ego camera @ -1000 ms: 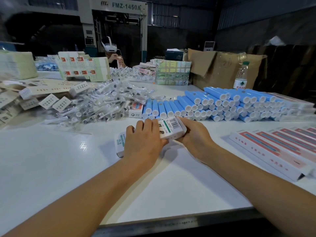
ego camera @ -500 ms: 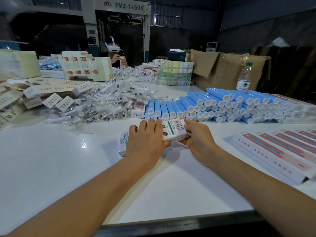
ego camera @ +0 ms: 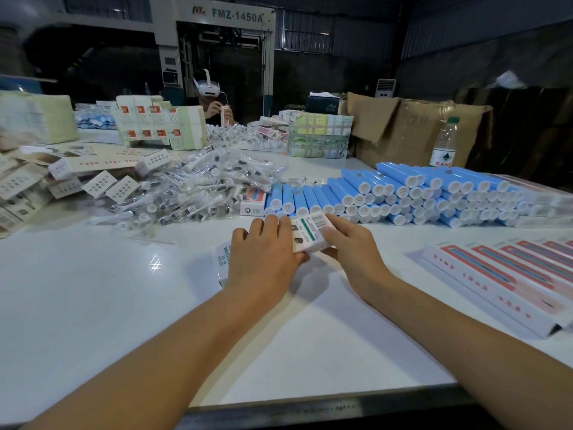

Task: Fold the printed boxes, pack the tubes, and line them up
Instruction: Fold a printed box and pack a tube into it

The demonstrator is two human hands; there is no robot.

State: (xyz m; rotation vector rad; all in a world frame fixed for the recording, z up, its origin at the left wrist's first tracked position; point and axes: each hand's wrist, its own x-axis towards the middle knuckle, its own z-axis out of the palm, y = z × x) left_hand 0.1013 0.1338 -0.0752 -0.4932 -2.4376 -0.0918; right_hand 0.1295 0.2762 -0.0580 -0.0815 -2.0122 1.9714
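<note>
A white printed box [ego camera: 310, 232] with a green stripe and a barcode lies on the white table [ego camera: 93, 305], held between both my hands. My left hand [ego camera: 263, 256] lies over its left part, fingers curled across the top. My right hand [ego camera: 353, 246] grips its right end, fingers bent over the barcode face. A long stack of blue tubes [ego camera: 403, 193] with white caps lies just behind the box. To the right sits a row of finished red-and-white boxes [ego camera: 511, 274], side by side.
A heap of clear-wrapped brush heads [ego camera: 192, 187] and flat box blanks [ego camera: 62, 178] cover the left. A small upright box [ego camera: 252, 203] stands by the tubes. Cardboard cartons [ego camera: 403, 131], a water bottle [ego camera: 443, 144] and another person [ego camera: 214, 103] are at the far side.
Both hands and the box have stayed in place. My right fingers have shifted further over the barcode face, and the box end has dropped flatter.
</note>
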